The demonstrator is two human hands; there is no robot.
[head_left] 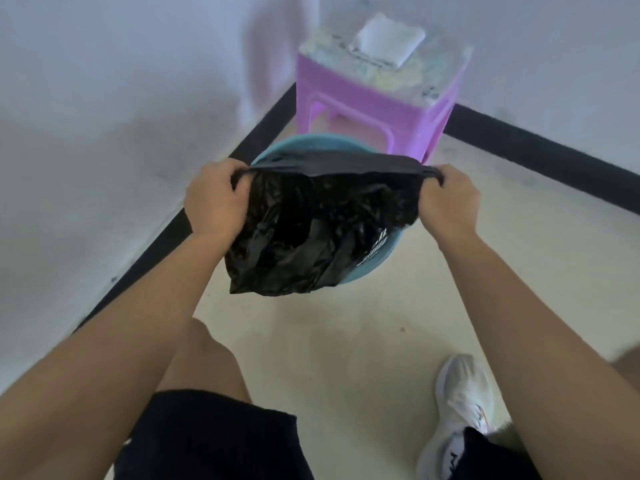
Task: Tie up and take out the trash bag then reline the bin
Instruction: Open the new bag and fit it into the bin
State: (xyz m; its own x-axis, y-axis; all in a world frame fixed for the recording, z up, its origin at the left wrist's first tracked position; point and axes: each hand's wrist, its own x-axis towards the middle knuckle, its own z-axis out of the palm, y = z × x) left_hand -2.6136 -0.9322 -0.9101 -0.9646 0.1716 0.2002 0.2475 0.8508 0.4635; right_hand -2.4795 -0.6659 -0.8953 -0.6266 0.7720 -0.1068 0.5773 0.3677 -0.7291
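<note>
Black trash bag (311, 233): hanging at centre frame in front of the blue bin (301, 142), top edge being pulled taut. Left hand (214, 199) and right hand (450, 202): each gripping one end of that edge, fingers curled round it. Bin standing just beside the black skirting (152, 252) at left and the purple stool (374, 112) behind. Floor (346, 341) lying open at lower centre and right. White print at the bag's lower right: unreadable.

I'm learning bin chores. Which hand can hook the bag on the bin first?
Probably left: the left hand grips the black bag right beside the rim of the blue bin; the right hand holds farther out.
</note>
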